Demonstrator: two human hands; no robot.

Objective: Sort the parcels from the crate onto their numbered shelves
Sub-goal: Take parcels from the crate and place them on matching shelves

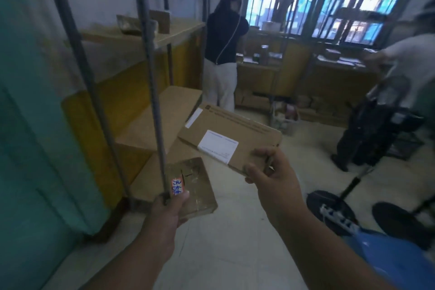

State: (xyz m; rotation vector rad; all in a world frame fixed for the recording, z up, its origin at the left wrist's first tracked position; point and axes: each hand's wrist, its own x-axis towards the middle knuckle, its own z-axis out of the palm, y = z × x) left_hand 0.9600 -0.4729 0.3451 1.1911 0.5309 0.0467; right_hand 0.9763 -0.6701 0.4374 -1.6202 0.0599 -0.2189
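Note:
My left hand (pixel 170 205) grips a small taped brown parcel (pixel 197 186) by its near edge; a white sticker with blue and red writing sits under my thumb. My right hand (pixel 270 172) pinches the near corner of a flat brown cardboard parcel (pixel 235 134) with a white label, held tilted in the air. Both parcels hover beside a metal shelf rack (pixel 150 77) on the left, whose cardboard-lined shelves (pixel 160 115) step down toward the floor. The top shelf holds two small parcels (pixel 141 22).
A person in a dark top (pixel 223 37) stands at the far end by a cluttered counter under barred windows. Another person with a black trolley (pixel 376 125) is at the right. A fan base (pixel 329 209) and blue object (pixel 395 259) lie at the lower right. Green wall on the left.

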